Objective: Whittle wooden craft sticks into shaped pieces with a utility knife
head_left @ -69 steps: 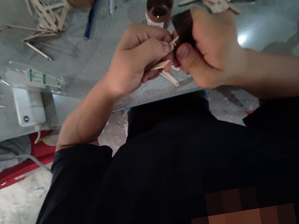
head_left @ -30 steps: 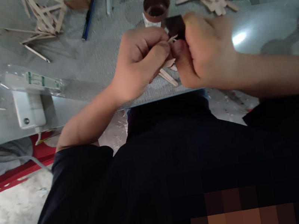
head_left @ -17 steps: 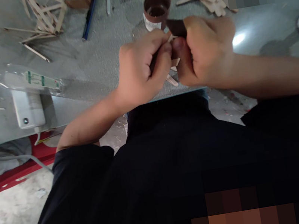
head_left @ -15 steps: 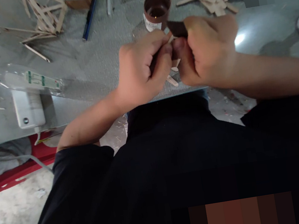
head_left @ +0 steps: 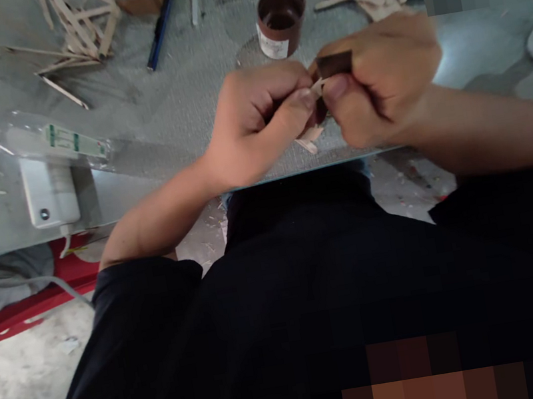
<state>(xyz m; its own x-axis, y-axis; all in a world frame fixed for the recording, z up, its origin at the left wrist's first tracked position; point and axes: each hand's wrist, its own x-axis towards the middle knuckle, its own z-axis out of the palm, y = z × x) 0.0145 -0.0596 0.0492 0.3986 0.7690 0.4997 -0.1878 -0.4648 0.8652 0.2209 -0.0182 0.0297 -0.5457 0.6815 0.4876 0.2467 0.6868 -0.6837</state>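
A mostly hidden stick (head_left: 317, 87) is pinched by the left hand (head_left: 257, 125), a part-covered dark strip (head_left: 335, 64) by the right hand (head_left: 382, 83).

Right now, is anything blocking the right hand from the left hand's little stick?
Nothing visible. The right hand, holding a dark flat piece, is close beside the wooden stick in the left hand. The brown cup stands beyond them.

Hands (head_left: 262, 122) grip stick (head_left: 318, 88), dark strip (head_left: 336, 63); cup (head_left: 296, 31) nearby.

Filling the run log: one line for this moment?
left hand: pinching wooden stick | right hand: gripping dark flat piece | brown cup: standing beyond hands
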